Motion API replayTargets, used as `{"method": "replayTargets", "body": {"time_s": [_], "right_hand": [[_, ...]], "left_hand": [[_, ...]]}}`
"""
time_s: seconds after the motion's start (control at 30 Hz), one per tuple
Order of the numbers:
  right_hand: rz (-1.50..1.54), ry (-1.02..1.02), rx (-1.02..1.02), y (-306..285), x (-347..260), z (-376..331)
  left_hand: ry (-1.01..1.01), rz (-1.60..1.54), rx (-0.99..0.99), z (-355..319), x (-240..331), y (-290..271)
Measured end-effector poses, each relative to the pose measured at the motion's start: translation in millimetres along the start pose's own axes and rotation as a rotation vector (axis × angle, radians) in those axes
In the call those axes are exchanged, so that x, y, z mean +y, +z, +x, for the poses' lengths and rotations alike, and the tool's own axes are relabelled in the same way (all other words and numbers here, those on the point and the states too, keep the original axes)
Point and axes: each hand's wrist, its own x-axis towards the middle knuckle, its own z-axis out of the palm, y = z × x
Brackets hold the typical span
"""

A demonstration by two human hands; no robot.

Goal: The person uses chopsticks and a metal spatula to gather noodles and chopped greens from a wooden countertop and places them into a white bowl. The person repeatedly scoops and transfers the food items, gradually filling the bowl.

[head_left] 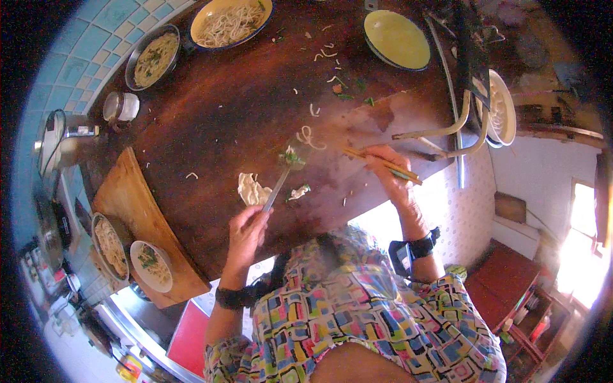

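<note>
My left hand (248, 230) is closed around the handle of a metal spoon (277, 187) over the near part of the dark wooden table (217, 134). Green leafy bits (292, 157) lie at the spoon's far end, whose shape is partly hidden. Pinched in my right hand (391, 171) is a pair of wooden chopsticks (364, 157), their tips pointing left. A few noodle strands (313, 137) show just beyond the spoon, left of the chopstick tips. Beside the spoon lie a crumpled off-white piece (253, 190) and a small white-and-green scrap (299, 192).
Far across stand a noodle bowl (220, 47), a bowl of noodles with greens (152, 60) and a yellow-inside bowl (397, 39). A jar (121, 106) is at left. Two bowls, one white (152, 267), sit on a wooden board (128, 185). Bent tubing (469, 121) sticks out at right.
</note>
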Motion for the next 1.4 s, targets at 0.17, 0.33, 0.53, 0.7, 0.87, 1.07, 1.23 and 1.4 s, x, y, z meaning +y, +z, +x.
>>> {"method": "replayTargets", "body": {"time_s": [0.17,0.33,0.53,0.7,0.87,1.07,1.23,1.4], "right_hand": [[-0.053,-0.085,0.036,10,-21,-8],[-0.203,-0.211,-0.006,12,-55,-15],[-0.221,-0.375,-0.113,32,-106,-13],[-0.220,-0.584,-0.226,73,-158,-5],[-0.004,-0.650,-0.454,147,-204,-9],[0.235,-0.622,-0.684,236,-197,-27],[0.510,-0.203,-0.824,292,-181,-63],[0.506,0.111,-1.010,317,-153,-79]], "left_hand": [[0.065,-0.066,-0.044,15,3,14],[0.078,-0.207,-0.053,2,8,7],[0.171,-0.301,0.013,-35,16,-21],[0.283,-0.282,0.226,-95,21,-61],[0.348,-0.383,0.519,-168,2,-104],[0.298,-0.536,0.773,-235,-43,-121],[0.247,-0.651,0.803,-261,-72,-141],[0.253,-0.739,0.753,-258,-89,-152]]}}
